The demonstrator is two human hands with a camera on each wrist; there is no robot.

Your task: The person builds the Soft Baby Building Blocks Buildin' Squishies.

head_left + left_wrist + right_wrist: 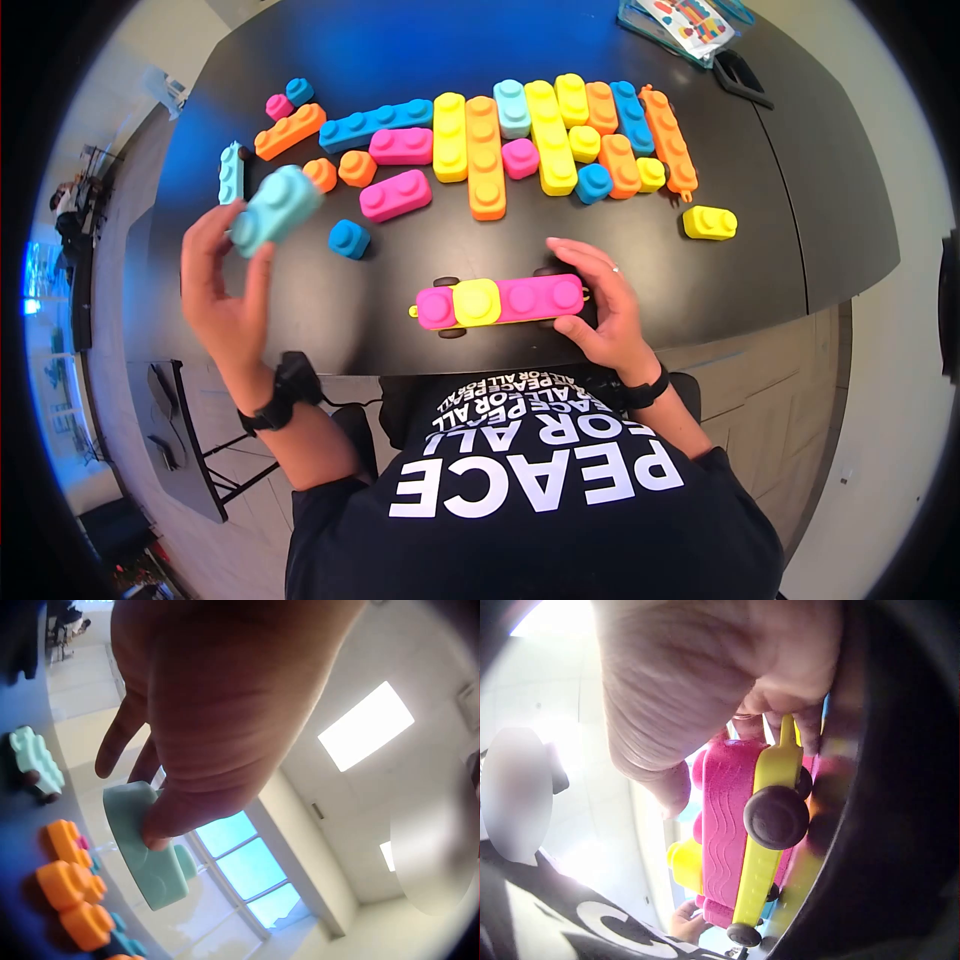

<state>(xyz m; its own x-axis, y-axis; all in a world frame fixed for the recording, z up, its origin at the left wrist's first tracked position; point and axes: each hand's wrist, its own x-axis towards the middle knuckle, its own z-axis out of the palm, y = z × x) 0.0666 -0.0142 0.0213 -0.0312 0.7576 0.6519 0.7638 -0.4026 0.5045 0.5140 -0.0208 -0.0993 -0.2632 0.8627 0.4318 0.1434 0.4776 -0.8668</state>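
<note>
My left hand [222, 275] pinches a pale teal two-stud block [275, 210] between thumb and fingers, raised over the left side of the table; it is blurred in the head view. In the left wrist view the thumb presses the side of this teal block [146, 847]. A toy car [525, 297] stands near the table's front edge, with pink blocks and a yellow block [476, 301] on a yellow wheeled base [769, 817]. My right hand [612, 315] curves loosely around the car's right end, fingers beyond it and thumb on the near side.
Several blocks lie across the table's far half, among them a long orange block [486, 160] and a blue single block [349, 239]. A teal wheeled base [231, 175] lies at left, an orange one [670, 145] at right. A clear bag [690, 28] sits at the back right.
</note>
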